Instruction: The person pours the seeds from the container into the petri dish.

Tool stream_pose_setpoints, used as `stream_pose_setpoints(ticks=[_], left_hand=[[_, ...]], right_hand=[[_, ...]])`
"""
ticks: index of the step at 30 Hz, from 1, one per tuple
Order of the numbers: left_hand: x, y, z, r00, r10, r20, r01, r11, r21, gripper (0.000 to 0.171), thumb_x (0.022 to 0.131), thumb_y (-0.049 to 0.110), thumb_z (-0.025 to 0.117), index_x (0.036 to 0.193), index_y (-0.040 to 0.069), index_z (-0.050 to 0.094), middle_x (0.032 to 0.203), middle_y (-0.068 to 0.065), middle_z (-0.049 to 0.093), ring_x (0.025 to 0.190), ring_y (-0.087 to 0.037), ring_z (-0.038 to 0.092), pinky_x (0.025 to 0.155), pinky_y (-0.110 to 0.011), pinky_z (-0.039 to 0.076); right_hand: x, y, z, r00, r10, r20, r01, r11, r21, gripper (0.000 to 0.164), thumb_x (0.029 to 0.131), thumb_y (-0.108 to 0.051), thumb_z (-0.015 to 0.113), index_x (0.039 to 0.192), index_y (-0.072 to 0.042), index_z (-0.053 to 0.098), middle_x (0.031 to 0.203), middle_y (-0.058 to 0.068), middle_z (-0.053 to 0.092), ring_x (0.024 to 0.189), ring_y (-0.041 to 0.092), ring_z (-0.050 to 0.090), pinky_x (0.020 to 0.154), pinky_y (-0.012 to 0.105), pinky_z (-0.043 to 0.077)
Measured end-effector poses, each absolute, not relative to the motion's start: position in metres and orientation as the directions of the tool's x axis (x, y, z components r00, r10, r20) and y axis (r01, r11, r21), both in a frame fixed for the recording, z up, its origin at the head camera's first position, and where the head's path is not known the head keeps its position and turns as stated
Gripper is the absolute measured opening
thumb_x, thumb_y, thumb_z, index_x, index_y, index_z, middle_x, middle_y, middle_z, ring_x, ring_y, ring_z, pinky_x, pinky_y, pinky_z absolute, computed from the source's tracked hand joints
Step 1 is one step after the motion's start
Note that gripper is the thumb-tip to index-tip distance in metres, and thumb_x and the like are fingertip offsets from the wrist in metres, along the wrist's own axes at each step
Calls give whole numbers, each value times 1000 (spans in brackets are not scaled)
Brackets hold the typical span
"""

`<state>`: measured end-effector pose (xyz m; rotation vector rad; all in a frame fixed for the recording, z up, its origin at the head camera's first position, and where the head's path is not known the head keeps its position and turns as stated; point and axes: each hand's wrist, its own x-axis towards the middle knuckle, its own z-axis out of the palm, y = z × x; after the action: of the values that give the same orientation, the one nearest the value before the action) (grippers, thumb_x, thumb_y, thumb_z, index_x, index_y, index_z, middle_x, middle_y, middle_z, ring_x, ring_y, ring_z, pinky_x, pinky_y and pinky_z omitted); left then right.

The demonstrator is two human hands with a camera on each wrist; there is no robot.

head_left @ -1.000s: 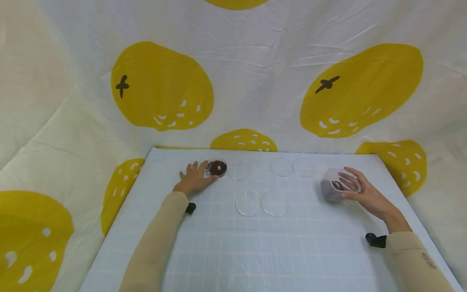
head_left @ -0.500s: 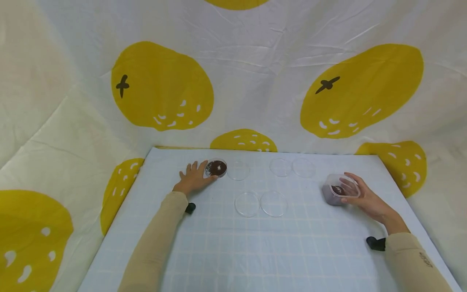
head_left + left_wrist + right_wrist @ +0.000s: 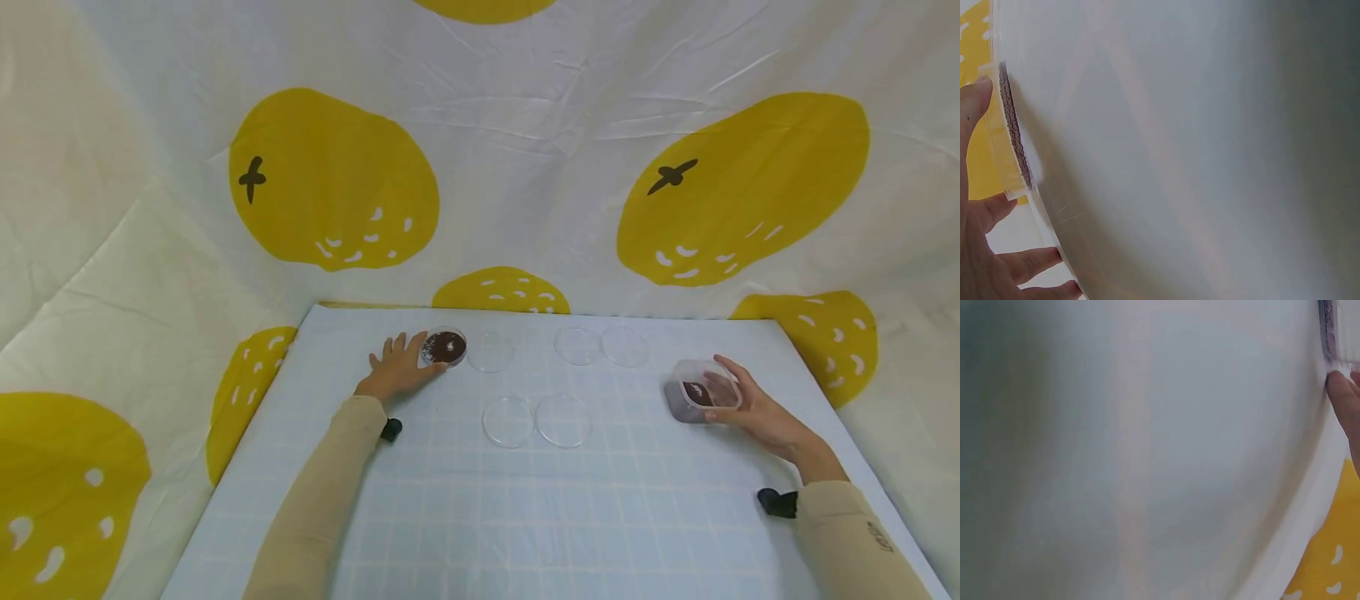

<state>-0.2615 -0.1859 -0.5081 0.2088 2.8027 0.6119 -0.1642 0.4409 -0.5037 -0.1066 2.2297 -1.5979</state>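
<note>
Two see-through containers hold dark brown contents: a round dish of brown grains, flat at about eleven o'clock on the tabletop, taking its far edge as twelve, and a deeper tub with rounded corners, upright at about two o'clock.

The left hand comes in at the dish's eight o'clock, gripping its wall between thumb and forefinger, with the other fingers fanned apart. The right hand holds the tub from its four o'clock side, thumb on the near side and fingers around the far side, some showing through the clear wall. In the right wrist view only a corner of the tub and the fingertips enter at one to two o'clock.

Just beside the dish, at its three o'clock, lies a clear disc. Farther out at three o'clock sits a far pair of clear rounds, side by side; a nearer pair of clear rounds lies at the dish's four to five o'clock.

Tan sleeves reach in from seven and five o'clock. Beyond twelve hangs a pale cloth printed with large yellow fruit.
</note>
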Motion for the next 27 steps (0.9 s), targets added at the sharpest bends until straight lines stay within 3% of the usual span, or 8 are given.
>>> stream_pose_setpoints(ticks=[2,6,13,19,23,25,27], left_hand=[[-261,-186,-508,-955,196,-224,84,900,429,96,89,74,52,161,19,20,160,-30,13,144,-56,5,104,-80,2],[-260,-186,-506,-955,196,-221,83,896,436,95,89,73,53,160,18,21,160,-31,14,144,-57,6,103,-80,2],[-260,-185,-505,-954,192,-229,77,898,433,95,90,72,54,160,19,21,160,-30,13,144,-56,5,104,-79,2],[-261,-187,-508,-953,194,-232,79,901,427,97,88,74,53,160,18,21,160,-31,13,144,-57,5,103,-80,2],[-263,-187,-511,-953,195,-231,81,901,427,97,88,75,52,160,18,21,160,-31,14,144,-57,5,103,-80,2],[-263,-187,-511,-954,195,-228,81,900,429,97,88,75,53,160,18,21,160,-30,14,144,-56,5,104,-80,2],[-263,-187,-511,-954,196,-228,81,899,431,97,88,76,52,160,19,21,160,-30,14,144,-56,5,104,-79,2]], right_hand=[[-162,441,-499,-922,-273,-274,173,342,-924,103,95,-7,68,158,-45,-6,165,20,-4,146,48,-3,106,72,9],[-160,439,-487,-937,-226,-266,177,349,-920,97,97,-11,66,158,-47,-1,165,21,-7,147,44,-12,105,75,1],[-161,431,-469,-960,-198,-200,99,426,-899,91,99,-17,65,161,-38,2,165,23,-1,146,48,-7,105,76,4],[-161,424,-458,-972,-169,-161,59,490,-870,90,99,-23,66,161,-36,3,166,17,1,149,42,0,111,65,9],[-160,410,-448,-981,-166,-103,1,524,-852,86,99,-25,67,162,-28,8,166,14,8,150,40,8,117,35,18],[-161,398,-440,-984,-162,-72,-28,544,-839,87,97,-25,69,162,-24,11,166,12,11,149,40,10,117,32,20],[-163,386,-432,-986,-158,-48,-49,557,-829,89,95,-27,72,162,-23,13,166,11,12,148,42,11,118,43,18]])
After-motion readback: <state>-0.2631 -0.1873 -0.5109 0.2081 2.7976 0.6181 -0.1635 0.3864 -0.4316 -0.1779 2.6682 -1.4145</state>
